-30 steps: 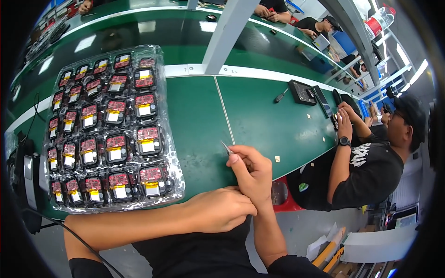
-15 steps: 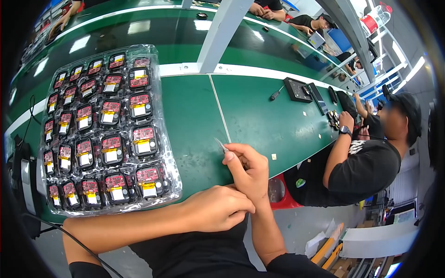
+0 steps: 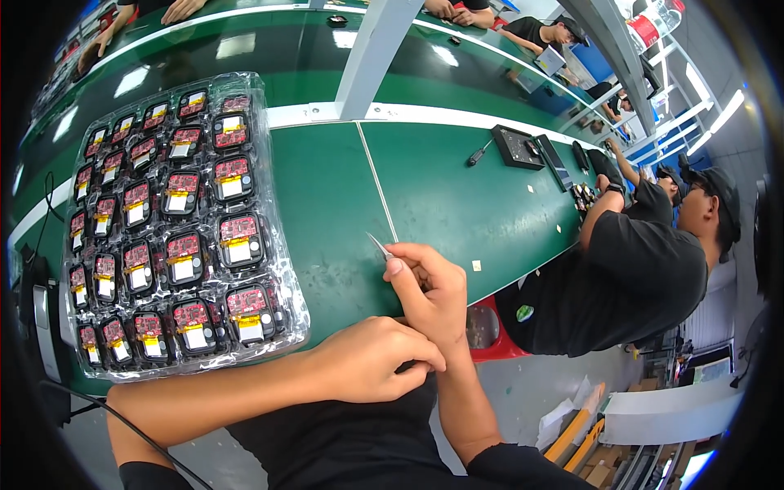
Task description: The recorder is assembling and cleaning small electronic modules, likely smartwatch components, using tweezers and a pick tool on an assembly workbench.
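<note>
A pair of pointed metal tweezers (image 3: 380,247) is pinched between the thumb and index finger of my right hand (image 3: 429,286), with the tips up over the green bench. My left hand (image 3: 376,359) lies across my right wrist, its fingers curled in and nothing visible in them. To the left, a clear plastic tray (image 3: 282,278) carries rows of black watch-like cases (image 3: 239,242) with red circuit boards, yellow tape and white labels. Its near edge lies close to my left forearm; neither hand touches the cases.
A grey post (image 3: 367,61) rises beyond the bench's white rail. Farther right are a screwdriver (image 3: 479,153), a black box (image 3: 518,147) and a small pale square (image 3: 477,266). A co-worker in black (image 3: 637,269) sits at right beside a red stool (image 3: 490,331). A cable (image 3: 139,429) runs at lower left.
The whole view has shifted slightly, so the bench and tray appear a little farther left. My hands keep the same pose. The co-worker at right has leaned and turned their head.
</note>
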A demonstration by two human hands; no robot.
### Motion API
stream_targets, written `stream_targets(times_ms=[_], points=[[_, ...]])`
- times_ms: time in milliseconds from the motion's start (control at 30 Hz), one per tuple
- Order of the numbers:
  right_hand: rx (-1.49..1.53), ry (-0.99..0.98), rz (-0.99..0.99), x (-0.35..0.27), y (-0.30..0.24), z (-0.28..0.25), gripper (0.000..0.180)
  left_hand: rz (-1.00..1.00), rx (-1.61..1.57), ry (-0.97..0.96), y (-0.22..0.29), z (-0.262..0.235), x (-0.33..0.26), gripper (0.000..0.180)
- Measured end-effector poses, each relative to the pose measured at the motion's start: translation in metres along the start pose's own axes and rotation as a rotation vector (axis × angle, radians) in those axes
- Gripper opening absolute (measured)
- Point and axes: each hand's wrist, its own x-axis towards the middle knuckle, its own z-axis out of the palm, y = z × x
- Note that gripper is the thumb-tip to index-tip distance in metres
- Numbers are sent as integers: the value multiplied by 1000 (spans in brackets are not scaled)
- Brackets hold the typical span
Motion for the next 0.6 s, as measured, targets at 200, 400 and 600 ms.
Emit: stream_targets(times_ms=[200,400,600], points=[[51,43,5,-1,-1,4,14,-53,-110,15,-1,1,-1,19],[93,43,7,-1,1,5,15,-48,-79,57,-3,2,-3,18],[137,42,23,1,2,4,15,3,-57,142,-3,5,-5,16]])
